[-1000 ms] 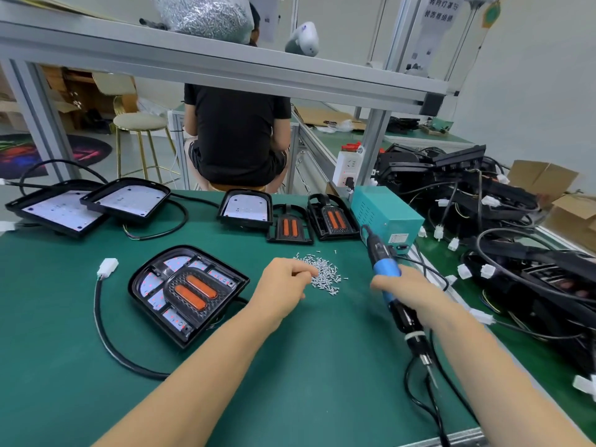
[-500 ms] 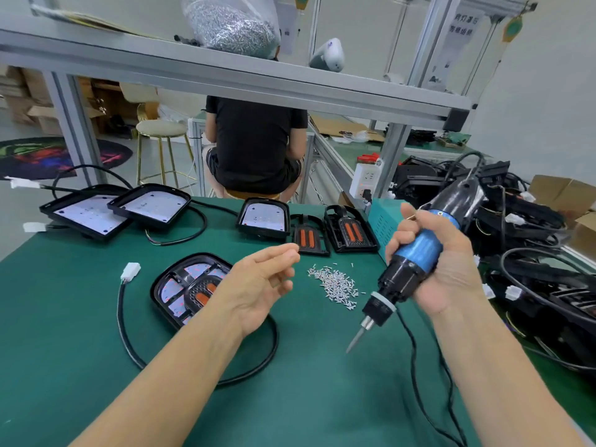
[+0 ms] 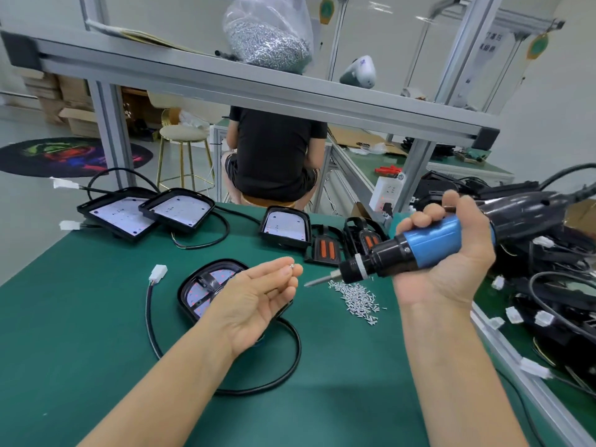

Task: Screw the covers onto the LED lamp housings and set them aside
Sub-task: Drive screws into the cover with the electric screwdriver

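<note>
One screw (image 3: 292, 266) pinched at left hand (image 3: 258, 304) fingertips, ready for loading | right hand (image 3: 451, 262) clamps screwdriver (image 3: 419, 246), bit aimed toward screw | lamp (image 3: 209, 288) waits beneath.

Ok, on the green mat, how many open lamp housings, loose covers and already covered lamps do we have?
Open housings: 3
Loose covers: 2
Covered lamp: 1
Total: 6

Before you: surface (image 3: 96, 317), matt green mat; lamp housing (image 3: 206, 285), glossy black plastic; screws (image 3: 358, 298), bright metal; your screwdriver (image 3: 429, 243), smooth blue and black plastic, steel bit.
</note>
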`<state>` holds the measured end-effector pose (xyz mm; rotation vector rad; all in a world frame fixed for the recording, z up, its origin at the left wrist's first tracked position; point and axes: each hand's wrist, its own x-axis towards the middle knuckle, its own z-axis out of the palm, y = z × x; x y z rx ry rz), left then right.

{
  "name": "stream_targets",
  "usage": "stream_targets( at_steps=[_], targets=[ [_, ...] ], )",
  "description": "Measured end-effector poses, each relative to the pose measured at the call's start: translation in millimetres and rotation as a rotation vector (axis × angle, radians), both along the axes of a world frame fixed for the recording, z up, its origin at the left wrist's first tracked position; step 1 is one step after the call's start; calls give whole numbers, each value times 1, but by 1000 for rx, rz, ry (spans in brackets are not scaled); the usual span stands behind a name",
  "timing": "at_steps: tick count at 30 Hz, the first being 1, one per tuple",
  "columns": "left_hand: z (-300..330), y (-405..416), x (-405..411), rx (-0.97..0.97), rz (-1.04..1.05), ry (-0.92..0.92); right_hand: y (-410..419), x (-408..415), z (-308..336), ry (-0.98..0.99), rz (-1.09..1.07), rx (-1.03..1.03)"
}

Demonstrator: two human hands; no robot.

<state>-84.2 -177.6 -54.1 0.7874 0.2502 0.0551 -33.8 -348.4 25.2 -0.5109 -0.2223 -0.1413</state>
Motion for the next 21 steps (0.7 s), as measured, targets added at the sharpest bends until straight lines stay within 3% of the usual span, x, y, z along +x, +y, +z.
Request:
stream_targets(
  at_steps=[8,21],
  targets=[
    [-2,8,-9,-22,26,0,24,-2,2,-111,-31,-34],
    [-4,10,-15,51,39,-1,33,-5,2,-129,-34,-66]
  ],
)
